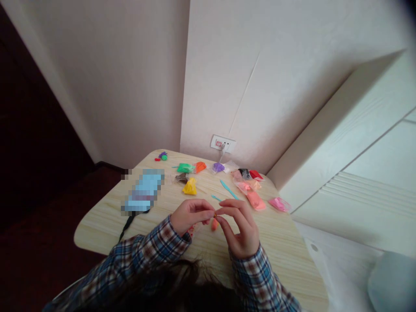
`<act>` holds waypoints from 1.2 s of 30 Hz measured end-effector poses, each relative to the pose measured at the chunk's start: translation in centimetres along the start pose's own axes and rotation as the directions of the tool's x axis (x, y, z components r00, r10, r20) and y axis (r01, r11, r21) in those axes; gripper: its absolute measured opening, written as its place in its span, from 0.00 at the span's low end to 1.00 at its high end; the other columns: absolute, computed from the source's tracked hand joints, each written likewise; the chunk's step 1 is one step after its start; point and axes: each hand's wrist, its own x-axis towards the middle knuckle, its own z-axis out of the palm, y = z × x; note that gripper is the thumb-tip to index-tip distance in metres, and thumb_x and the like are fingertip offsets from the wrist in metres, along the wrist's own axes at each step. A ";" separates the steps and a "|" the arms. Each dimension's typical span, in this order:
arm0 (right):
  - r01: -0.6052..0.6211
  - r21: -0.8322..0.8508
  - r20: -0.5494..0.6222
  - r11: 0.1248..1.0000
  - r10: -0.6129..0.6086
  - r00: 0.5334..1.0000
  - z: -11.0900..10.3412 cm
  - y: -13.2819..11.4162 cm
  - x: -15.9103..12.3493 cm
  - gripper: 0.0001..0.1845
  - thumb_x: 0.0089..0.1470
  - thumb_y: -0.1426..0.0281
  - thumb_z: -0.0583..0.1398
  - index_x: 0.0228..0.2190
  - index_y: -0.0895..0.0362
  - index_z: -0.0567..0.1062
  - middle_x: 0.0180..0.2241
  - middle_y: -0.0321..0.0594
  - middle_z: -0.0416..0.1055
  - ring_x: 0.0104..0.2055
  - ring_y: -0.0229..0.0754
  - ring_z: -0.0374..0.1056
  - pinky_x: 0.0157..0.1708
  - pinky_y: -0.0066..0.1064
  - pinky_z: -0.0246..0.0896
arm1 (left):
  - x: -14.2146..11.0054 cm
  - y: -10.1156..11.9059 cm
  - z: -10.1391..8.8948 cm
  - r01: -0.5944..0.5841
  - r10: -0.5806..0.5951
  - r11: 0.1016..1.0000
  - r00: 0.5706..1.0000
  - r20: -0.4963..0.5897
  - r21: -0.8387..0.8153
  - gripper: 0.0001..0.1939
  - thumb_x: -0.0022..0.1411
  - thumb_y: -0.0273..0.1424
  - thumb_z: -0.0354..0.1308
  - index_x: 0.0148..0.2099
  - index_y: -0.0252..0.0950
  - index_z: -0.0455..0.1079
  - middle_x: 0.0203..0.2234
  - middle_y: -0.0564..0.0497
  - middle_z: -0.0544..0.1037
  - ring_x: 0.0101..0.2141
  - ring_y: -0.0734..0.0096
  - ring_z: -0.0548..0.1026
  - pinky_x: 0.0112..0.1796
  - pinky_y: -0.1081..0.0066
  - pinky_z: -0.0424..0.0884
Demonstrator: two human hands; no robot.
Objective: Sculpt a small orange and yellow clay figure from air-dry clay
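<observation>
Above the near part of the table, my left hand [194, 215] and my right hand [241, 225] meet at the fingertips. Both pinch a tiny orange-brown piece [215, 215], which looks like modelling clay and is mostly covered by the fingers. Just below the fingertips lies an orange lump of clay [214, 224]. A clear packet with red on it [191, 232] is partly hidden behind my left wrist. Beyond my right fingers are a blue modelling knife [229, 189] and a smaller blue tool [216, 197].
Clay bags in yellow [190, 186], green [185, 168], purple [219, 167], coral [256, 201] and pink [279, 204] lie across the wooden table [107, 229]. A blurred-out phone-like device [144, 190] with a black strap sits left. Small clay shapes [164, 157] rest at the far left corner.
</observation>
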 end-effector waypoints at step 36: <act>0.034 0.044 -0.012 0.998 -0.034 0.999 0.4 -0.4 -0.1 0.10 0.49 0.82 0.56 0.32 0.56 0.68 0.28 0.40 0.68 0.32 0.38 0.65 0.30 0.30 0.65 | -0.3 0.5 0.0 -0.035 0.040 0.989 0.999 -0.035 0.146 0.20 0.38 0.42 0.68 0.21 0.32 0.65 0.13 0.57 0.67 0.16 0.82 0.62 0.18 0.79 0.57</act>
